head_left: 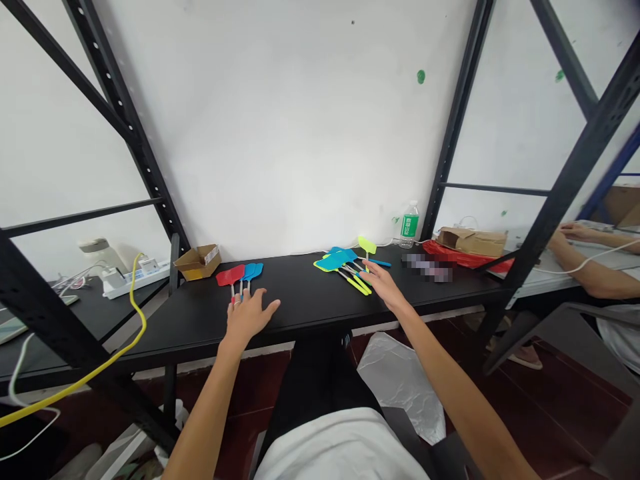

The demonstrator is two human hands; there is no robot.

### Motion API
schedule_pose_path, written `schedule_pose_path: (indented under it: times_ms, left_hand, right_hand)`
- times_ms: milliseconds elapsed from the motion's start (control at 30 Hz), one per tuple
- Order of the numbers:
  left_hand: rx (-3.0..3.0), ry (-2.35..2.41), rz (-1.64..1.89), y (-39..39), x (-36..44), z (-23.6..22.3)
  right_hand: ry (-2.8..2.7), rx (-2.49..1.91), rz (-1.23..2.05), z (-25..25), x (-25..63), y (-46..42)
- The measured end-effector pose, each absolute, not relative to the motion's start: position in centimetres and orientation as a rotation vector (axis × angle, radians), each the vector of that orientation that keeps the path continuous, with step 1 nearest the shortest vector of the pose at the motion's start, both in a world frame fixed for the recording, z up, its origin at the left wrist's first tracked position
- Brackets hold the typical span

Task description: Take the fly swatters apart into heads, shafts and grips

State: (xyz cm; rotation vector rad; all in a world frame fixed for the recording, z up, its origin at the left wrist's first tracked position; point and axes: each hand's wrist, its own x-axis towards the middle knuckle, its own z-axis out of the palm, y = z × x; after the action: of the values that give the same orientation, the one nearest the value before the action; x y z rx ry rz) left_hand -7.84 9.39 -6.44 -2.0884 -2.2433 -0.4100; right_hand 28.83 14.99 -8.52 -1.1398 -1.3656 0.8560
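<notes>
Resting on a black desk [295,297], the left hand [249,317] lies flat with fingers spread, pinching nothing, its fingertips at the handles of a red fly swatter [231,275] and two blue fly swatters [251,271]. The right hand [384,285], fingers extended and slightly apart, touches a heap of cyan and yellow-green fly swatters [333,262]. Beyond stand a cardboard box [198,262], a water bottle [409,225] and brown cardboard packaging [473,241]. Far right, a co-worker's hand [575,231] rests on a separate table.
</notes>
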Motion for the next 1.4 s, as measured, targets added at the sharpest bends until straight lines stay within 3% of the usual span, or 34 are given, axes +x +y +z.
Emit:
schedule_pose_path:
  times_ms: [267, 900, 1400]
  left_hand:
    - [-2.063, -2.351, -0.258, 10.3, -10.4, -7.3]
    - [-2.311, -2.068, -0.188, 8.6, -5.1, -7.2]
    - [-2.03, -2.345, -0.291, 9.9, -9.4, -6.3]
  right_hand:
    - [-1.408, -1.162, 0.882, -8.5, 28.4, 14.7]
    - [-1.431, -1.145, 0.861, -8.0, 28.2, 14.2]
    - [-1.3, -1.045, 0.803, -7.0, 28.3, 14.0]
